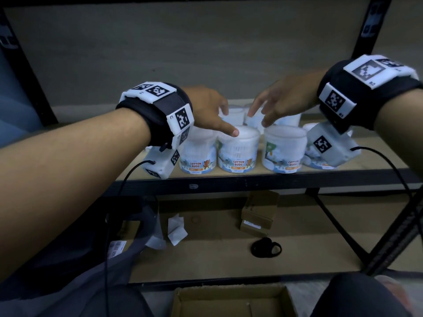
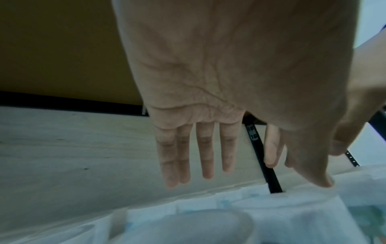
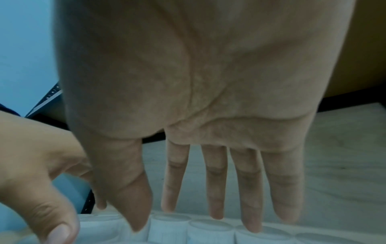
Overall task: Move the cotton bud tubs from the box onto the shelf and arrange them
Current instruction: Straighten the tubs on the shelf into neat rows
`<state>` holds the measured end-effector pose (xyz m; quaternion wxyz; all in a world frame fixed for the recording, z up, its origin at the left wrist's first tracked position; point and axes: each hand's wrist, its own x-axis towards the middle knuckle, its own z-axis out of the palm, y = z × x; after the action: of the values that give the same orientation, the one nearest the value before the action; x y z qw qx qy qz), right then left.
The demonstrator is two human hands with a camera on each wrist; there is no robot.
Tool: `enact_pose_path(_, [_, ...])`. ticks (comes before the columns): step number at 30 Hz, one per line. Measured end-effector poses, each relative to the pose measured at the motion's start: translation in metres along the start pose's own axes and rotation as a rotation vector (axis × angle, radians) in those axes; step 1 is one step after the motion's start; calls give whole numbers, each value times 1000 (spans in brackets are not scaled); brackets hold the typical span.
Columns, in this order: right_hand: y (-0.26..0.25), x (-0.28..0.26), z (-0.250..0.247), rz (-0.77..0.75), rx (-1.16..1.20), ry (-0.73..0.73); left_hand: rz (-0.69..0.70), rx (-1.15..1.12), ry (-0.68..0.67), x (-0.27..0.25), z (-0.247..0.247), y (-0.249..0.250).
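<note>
Behind our tubs point(image 1: 238, 152) on the shelf point(image 1: 251, 179) lies bare board. Our left hand point(image 1: 206, 108) and right hand point(image 1: 288, 97) hover above them, fingers spread, holding nothing; the box point(image 1: 229, 300) sits below.

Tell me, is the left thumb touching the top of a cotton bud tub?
Touching. In the head view the left hand's thumb tip rests on the lid of the cotton bud tub.

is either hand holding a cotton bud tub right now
No: in the wrist views the left hand and right hand have straight fingers spread over the tubs, gripping none.
</note>
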<state>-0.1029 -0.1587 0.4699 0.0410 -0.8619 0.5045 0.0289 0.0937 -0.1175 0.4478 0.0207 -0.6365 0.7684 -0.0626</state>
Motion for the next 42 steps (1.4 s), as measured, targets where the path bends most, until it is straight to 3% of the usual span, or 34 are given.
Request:
enact_pose_path(7, [58, -37, -7, 138, -70, -38, 134, -49, 7, 28, -11, 60])
enact_pose_path(17, [106, -44, 21, 261, -72, -6, 162, 35, -91, 63, 1, 115])
enact_pose_path(28, [121, -30, 42, 272, 215, 84, 194, 48, -113, 79, 6, 116])
enact_pose_path(42, [125, -28, 42, 255, 312, 68, 226, 38, -117, 77, 4, 116])
